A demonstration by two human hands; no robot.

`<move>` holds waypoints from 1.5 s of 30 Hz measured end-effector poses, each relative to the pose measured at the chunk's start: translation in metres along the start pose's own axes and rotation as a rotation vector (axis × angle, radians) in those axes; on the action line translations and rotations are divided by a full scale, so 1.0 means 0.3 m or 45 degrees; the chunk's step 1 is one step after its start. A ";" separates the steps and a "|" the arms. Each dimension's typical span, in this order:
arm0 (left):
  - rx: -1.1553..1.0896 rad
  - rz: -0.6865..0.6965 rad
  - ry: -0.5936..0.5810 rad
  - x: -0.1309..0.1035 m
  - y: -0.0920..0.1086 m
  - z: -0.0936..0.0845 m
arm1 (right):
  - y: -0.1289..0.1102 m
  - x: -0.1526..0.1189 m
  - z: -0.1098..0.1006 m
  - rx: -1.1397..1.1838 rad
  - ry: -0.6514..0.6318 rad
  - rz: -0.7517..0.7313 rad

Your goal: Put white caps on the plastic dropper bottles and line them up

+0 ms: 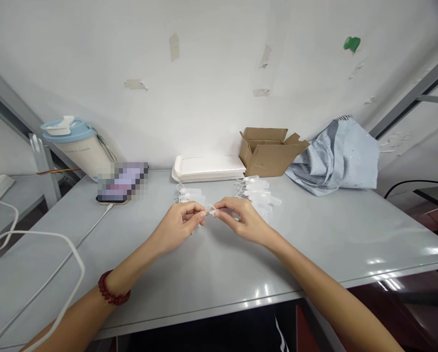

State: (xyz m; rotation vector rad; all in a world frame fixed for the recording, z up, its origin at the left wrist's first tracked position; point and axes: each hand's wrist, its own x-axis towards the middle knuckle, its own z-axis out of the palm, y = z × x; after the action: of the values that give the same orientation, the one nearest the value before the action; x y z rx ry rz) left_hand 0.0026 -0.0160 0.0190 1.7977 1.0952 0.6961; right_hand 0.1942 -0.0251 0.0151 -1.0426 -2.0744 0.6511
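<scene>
Near the middle of the grey table [189, 274], my left hand [180, 222] pinches something small and thin, too small to name. Facing it, my right hand [243, 220] has thumb and forefinger closed on a small white piece [213, 212]. The fingertips of both hands are close together, just above the tabletop. Behind my left hand lies a small pile of white tags with string loops [190, 194]. A larger pile of similar white tags [257, 191] lies behind my right hand, partly hidden by it.
At the back stand a stack of white envelopes [211, 168], an open cardboard box [272, 159] and a light blue cloth bag [345, 159]. On the left are a cup [83, 149], a phone [121, 185] and a white cable [81, 239].
</scene>
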 end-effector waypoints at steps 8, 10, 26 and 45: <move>0.002 -0.010 -0.017 -0.001 0.000 0.008 | 0.008 -0.003 0.010 -0.009 -0.027 0.003; 0.001 -0.009 -0.019 -0.002 0.001 0.008 | 0.011 -0.004 0.013 -0.012 -0.024 -0.012; -0.075 -0.026 -0.077 0.005 -0.003 -0.019 | 0.000 0.002 0.001 0.084 -0.026 0.001; -0.078 -0.100 -0.051 -0.002 -0.014 -0.011 | 0.009 -0.002 0.024 0.098 -0.075 0.074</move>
State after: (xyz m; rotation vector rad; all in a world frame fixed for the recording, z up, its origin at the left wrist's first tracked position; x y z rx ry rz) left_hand -0.0019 -0.0144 0.0165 1.7007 1.0998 0.6374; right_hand 0.1902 -0.0249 0.0086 -1.0551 -2.0584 0.7932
